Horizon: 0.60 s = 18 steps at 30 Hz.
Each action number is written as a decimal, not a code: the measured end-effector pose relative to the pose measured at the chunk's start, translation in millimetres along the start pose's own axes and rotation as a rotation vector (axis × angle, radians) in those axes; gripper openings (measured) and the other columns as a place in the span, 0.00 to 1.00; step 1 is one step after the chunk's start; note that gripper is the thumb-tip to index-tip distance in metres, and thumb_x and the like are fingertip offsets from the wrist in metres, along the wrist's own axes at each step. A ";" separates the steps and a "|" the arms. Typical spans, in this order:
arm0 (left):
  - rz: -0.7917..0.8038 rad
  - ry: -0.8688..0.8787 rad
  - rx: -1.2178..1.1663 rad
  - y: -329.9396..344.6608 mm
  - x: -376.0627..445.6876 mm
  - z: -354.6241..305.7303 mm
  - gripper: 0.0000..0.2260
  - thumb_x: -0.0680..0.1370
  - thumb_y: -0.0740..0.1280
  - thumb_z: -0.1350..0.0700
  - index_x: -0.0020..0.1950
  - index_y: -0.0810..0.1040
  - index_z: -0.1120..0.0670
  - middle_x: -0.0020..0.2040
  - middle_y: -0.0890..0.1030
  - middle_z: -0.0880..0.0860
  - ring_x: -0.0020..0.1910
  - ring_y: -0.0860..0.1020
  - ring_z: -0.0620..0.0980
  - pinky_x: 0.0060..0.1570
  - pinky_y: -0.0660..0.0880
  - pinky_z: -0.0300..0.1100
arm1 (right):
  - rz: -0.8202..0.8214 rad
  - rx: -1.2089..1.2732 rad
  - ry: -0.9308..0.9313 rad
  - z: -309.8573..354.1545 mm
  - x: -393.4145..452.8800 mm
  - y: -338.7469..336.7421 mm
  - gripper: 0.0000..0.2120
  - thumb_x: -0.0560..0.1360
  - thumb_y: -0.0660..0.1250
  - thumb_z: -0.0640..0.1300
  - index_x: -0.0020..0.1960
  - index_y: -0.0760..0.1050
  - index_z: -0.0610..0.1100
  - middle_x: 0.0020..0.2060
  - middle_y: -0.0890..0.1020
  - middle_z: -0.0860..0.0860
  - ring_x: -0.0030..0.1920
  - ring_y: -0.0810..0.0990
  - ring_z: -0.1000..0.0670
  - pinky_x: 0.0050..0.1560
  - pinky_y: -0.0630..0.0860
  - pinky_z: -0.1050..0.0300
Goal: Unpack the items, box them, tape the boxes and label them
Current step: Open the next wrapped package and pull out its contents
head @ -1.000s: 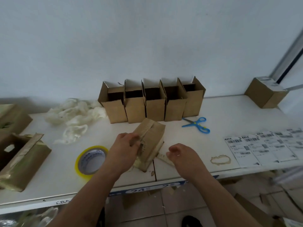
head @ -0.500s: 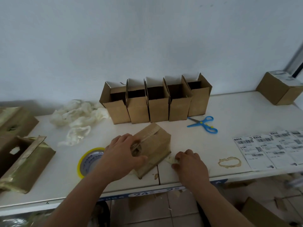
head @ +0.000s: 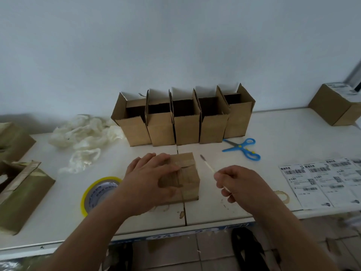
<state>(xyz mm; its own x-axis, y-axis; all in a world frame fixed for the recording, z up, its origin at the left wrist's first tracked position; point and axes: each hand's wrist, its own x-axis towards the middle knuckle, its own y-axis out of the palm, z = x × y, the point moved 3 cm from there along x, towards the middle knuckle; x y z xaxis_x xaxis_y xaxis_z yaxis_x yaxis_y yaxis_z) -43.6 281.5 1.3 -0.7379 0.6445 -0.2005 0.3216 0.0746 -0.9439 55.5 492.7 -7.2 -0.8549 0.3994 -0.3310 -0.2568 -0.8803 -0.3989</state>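
One long white table (head: 273, 133) against a pale wall, carrying everything else. Five open brown cardboard boxes (head: 183, 118) in a row at the back, flaps up, touching side by side. Two larger worn, tape-streaked cardboard cartons (head: 21, 194) at the left edge, lying open. One closed brown cardboard box with a label on top (head: 336, 104) at the far right corner. White sheet of barcode shipping labels (head: 320, 182) at the right, near the front edge. Heap of crumpled whitish plastic wrapping (head: 84, 137) left of the row of boxes. Small taped brown cardboard box (head: 187, 173) in the middle near the front edge, upright, just in front of the row. Left hand (head: 150, 180) laid over that small box, fingers spread on its top and left side, grip loose and wide. Yellow-rimmed roll of clear packing tape (head: 97, 192) flat on the table, just left of the small box, partly hidden by the left forearm. Right hand (head: 236, 182) raised just right of the small box, grip narrow, pinching a thin pale-handled cutter with a dark tip (head: 208, 166) that points toward the back. Blue-handled scissors (head: 242, 148) beside the rightmost open box, blades closed.
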 end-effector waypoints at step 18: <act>-0.105 0.008 -0.107 0.7 10.6 5.6 0.27 0.60 0.50 0.24 0.58 0.66 0.27 0.65 0.57 0.30 0.70 0.52 0.39 0.73 0.44 0.46 | -0.234 0.401 -0.159 13.6 0.8 -11.3 0.08 0.76 0.68 0.48 0.48 0.82 0.44 0.28 0.79 0.52 0.29 0.77 0.53 0.41 0.82 0.48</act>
<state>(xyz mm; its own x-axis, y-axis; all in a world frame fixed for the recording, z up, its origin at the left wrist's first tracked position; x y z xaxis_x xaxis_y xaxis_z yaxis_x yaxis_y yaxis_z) -54.6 284.2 -3.0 -0.7660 0.6351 -0.0992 0.3043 0.2223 -0.9263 51.6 499.4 8.6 -0.8040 0.5814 -0.1250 -0.5765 -0.8135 -0.0762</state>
